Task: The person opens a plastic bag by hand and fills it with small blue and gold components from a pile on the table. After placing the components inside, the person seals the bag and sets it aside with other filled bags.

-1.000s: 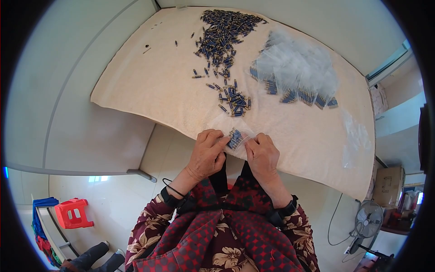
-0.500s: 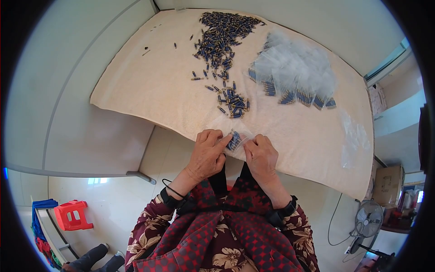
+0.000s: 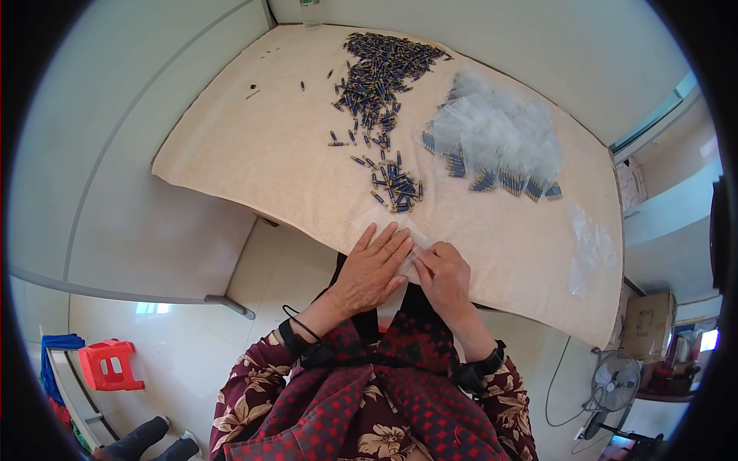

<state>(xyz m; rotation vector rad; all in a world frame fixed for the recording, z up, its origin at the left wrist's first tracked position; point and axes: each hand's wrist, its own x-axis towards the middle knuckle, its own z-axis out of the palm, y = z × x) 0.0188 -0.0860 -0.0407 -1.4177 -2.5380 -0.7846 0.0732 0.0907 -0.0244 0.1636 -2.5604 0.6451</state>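
Observation:
A small clear plastic bag [image 3: 410,266] lies at the table's near edge, partly hidden by my hands. My left hand [image 3: 370,270] rests flat on it with the fingers stretched out, covering the dark blue pieces inside. At the bag's right side, my right hand [image 3: 443,275] pinches its edge between thumb and curled fingers. Just beyond the bag is a small loose group of dark blue cylinders with brass-coloured ends [image 3: 400,188]. A trail of them leads back to a large pile of the same cylinders [image 3: 384,58].
Filled clear bags [image 3: 496,123] are heaped at the back right of the cloth-covered table [image 3: 246,154]. Flat clear bags [image 3: 590,250] lie near the right edge. A red stool [image 3: 111,365] stands on the floor at left, a fan [image 3: 615,380] at right. Someone's legs show lower left.
My left hand has moved from holding the bag with bent fingers to lying flat over it, covering the cylinders inside. My right hand keeps its pinch on the bag. The view has tilted slightly.

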